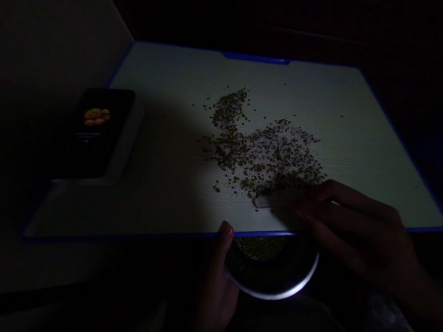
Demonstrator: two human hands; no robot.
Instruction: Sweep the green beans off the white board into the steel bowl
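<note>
Small round green beans (pixel 235 148), which look like mung beans, lie spread with pale fine grains (pixel 260 151) on a white board (pixel 164 198) with blue edges. My right hand (pixel 362 228) is closed on a pale flat strip (pixel 271 202), whose edge lies on the board against the near side of the beans. Below the board's front edge, my left hand (pixel 220 285) grips the left side of a round metal bowl (pixel 283 295), thumb up by the rim. Green beans (pixel 261 247) fill part of the bowl; the board hides its far side.
A dark box (pixel 104 137) with a picture of round brown food on top stands on the board's left side. A blue handle or clip (pixel 256 58) sits at the board's far edge. The surroundings are very dark, and few details show there.
</note>
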